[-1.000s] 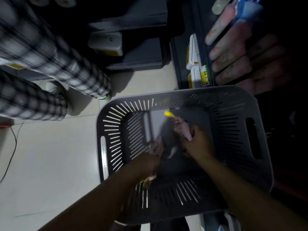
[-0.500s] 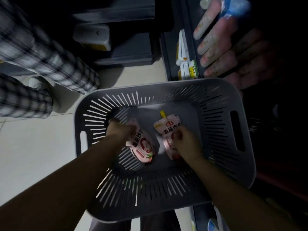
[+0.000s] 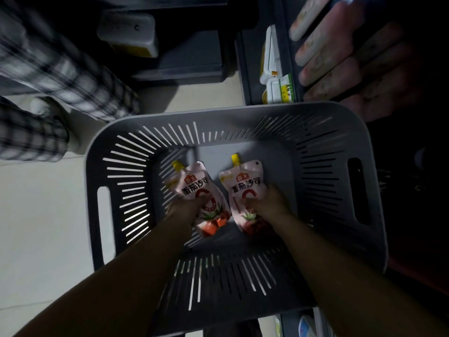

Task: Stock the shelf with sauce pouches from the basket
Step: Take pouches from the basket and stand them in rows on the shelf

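1. Pouches are in hand: your left hand [image 3: 188,206] grips the left pouch [image 3: 198,190] at its middle, fingers wrapped on it, and your right hand [image 3: 268,203] is closed the same way on the right pouch [image 3: 245,188]
2. Both pouches sit low inside the grey basket [image 3: 323,122], near its floor, yellow spouts pointing away from you, printed fronts up, just beside each other without clearly touching
3. You are at the pick-up step, by my reading: both grips look set, and neither pouch has cleared the rim
4. No other pouch shows on the basket floor around your hands, so these look like the last two, though your arms hide part of the floor
5. Next, lift both straight up past the slotted walls, keeping your wrists off the near rim
6. Then carry them to the shelf [image 3: 250,69] beyond the basket's far right corner, where a row of pale pouches [image 3: 323,40] already lies, dim and blurred
7. Watch the soft bodies: they likely sag, so hold firm at the middle and set them in line with that row
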The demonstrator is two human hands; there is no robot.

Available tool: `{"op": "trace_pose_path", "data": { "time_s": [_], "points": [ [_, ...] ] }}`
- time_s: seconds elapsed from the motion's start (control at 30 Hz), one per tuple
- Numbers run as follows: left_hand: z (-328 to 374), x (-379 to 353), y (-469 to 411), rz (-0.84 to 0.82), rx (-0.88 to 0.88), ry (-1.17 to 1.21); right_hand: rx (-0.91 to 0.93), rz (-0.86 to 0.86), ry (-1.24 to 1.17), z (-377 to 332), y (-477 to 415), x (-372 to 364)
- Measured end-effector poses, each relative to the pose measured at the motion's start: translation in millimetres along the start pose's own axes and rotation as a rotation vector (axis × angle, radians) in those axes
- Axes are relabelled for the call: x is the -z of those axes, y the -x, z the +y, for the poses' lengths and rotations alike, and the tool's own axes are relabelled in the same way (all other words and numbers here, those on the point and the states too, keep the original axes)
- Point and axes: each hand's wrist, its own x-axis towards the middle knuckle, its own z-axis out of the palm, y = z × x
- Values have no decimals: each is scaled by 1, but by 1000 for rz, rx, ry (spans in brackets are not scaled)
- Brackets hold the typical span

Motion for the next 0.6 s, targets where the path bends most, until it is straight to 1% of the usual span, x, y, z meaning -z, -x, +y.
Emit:
{"op": "trace_pose_path", "data": {
  "time_s": [0.13,0.23,0.4,0.5,0.6],
  "points": [
    [-2,5,-6,-5,-34,-34,-53,-126,-93,1,2,-2],
    [-2,12,-7,-25,-69,-100,-62,-154,-143,0,6,-2],
    [6,26,12,-129,-80,-195,-10,-201,-368,-14,30,2],
    [14,30,36,-199,-33,-111,11,-284,-454,-24,47,11],
    [25,32,65,-330,33,23,61,-319,-493,-33,65,21]
  ]
}}
